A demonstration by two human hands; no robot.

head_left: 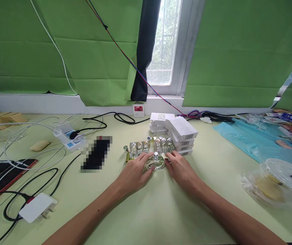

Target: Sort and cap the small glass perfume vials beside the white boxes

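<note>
A clear glass perfume bottle [155, 165] with a silver spray top sits low over the table between my hands. My left hand [135, 172] grips its left side, thumb in front and fingers behind. Close by its right side, my right hand [183, 170] has its fingers pinched together around something small and dark that I cannot make out. Just beyond the hands stand several similar glass bottles [139, 147] in a left group, and more bottles [164, 145] in a right group. Small gold caps [126, 149] lie beside the left group.
White boxes [182, 129] are stacked behind the right hand. A power strip [67, 137], cables and a white charger [38, 207] spread over the left side. To the right are a plastic-wrapped cup [276, 183] and a blue plastic sheet [237, 136]. Green curtains [237, 51] hang behind.
</note>
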